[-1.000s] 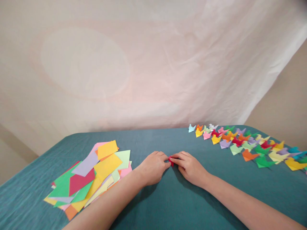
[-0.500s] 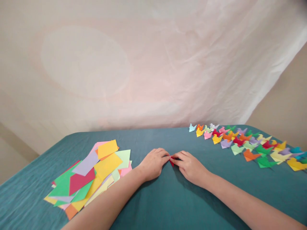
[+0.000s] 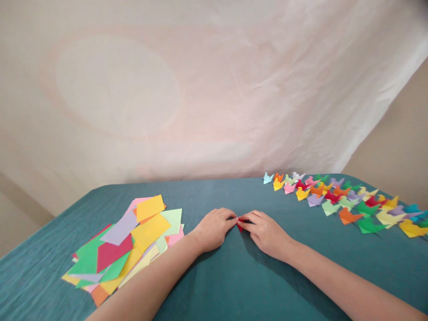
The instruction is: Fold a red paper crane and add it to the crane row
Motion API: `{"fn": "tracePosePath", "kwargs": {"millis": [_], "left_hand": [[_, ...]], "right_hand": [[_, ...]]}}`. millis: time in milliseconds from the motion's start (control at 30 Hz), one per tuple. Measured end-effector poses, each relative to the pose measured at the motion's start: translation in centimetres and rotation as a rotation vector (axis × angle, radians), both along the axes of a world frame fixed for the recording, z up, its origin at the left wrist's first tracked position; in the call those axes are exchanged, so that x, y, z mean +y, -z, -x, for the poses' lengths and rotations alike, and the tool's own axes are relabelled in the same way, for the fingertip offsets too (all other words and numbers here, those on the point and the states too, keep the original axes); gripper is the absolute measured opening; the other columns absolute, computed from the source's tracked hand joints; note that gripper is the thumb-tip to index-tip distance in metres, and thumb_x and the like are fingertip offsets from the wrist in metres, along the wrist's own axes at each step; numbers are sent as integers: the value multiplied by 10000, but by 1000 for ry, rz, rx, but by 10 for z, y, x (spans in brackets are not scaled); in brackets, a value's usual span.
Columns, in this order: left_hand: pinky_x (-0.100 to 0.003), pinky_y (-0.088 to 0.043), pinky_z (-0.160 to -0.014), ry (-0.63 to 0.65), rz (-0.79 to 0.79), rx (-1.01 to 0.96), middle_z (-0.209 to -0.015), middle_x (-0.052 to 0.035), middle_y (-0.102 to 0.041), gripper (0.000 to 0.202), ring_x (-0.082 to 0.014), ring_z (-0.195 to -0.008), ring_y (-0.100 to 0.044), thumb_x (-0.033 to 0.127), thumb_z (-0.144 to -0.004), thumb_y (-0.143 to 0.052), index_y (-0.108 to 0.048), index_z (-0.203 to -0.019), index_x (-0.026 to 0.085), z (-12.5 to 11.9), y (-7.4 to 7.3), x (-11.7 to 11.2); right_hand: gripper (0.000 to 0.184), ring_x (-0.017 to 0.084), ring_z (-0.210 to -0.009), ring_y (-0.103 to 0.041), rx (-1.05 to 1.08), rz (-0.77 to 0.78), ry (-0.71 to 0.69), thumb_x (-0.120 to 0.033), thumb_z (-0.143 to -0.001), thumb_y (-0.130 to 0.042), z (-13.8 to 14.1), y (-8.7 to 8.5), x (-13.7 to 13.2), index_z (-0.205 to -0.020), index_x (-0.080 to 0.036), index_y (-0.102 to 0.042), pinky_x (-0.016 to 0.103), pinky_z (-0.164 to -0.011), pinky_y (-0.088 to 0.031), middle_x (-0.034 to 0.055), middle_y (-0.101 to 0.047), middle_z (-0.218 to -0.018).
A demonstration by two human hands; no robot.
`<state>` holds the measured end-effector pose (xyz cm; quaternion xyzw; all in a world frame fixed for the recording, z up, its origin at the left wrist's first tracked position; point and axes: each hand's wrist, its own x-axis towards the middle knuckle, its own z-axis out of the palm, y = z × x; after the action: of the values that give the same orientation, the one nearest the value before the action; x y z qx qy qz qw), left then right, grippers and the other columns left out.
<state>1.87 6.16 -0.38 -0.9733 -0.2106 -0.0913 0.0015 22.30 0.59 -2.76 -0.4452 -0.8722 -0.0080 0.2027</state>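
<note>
Between my two hands, just above the cloth, is a small folded piece of red paper [image 3: 240, 227]. My left hand [image 3: 216, 229] pinches its left side with thumb and fingertips. From the other side my right hand [image 3: 265, 234] grips it between thumb and fingers. The fingertips of both hands almost meet and cover most of the paper, so only a small red point shows below them. Its full folded shape is hidden.
A loose pile of coloured paper sheets [image 3: 150, 234] lies to the left, partly behind my left forearm. At the right, rows of small folded paper birds [image 3: 347, 216] stand on the teal tablecloth [image 3: 214, 290]. A pale cloth [image 3: 207, 89] hangs behind the table.
Both hands stay in nearly the same place on the red paper. The left fingertips have shifted very slightly; nothing else visibly differs.
</note>
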Motion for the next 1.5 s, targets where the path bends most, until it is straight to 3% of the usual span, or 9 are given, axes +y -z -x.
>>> {"fn": "tracePosePath", "kwargs": {"millis": [300, 567, 1500], "left_hand": [[-331, -401, -810, -1, -90, -31, -1015, -50, -594, 212, -196, -931, -527, 137, -817, -491, -611, -981, 199, 0, -13, -8], [-322, -375, -814, 172, -209, -37, -936, -43, -610, 202, -172, -895, -526, 198, -895, -457, -613, -1024, 205, 2, -8, -1], [-309, -378, -831, 253, -217, -8, -920, -52, -617, 204, -171, -901, -525, 205, -903, -451, -622, -1009, 176, -1, -10, -3]], "right_hand": [[379, 203, -972, -510, 73, 22, 12, -29, -804, -451, 1, 1, -1, -1106, -165, -634, 371, -875, -435, 74, -625, -1063], [386, 206, -972, -510, 62, 30, 12, -24, -798, -449, 1, 0, 1, -1097, -179, -639, 376, -862, -441, 71, -625, -1053], [339, 207, -970, -514, 4, -16, 23, -44, -819, -455, 3, 0, -1, -1072, -170, -643, 365, -852, -446, 88, -618, -1027]]}}
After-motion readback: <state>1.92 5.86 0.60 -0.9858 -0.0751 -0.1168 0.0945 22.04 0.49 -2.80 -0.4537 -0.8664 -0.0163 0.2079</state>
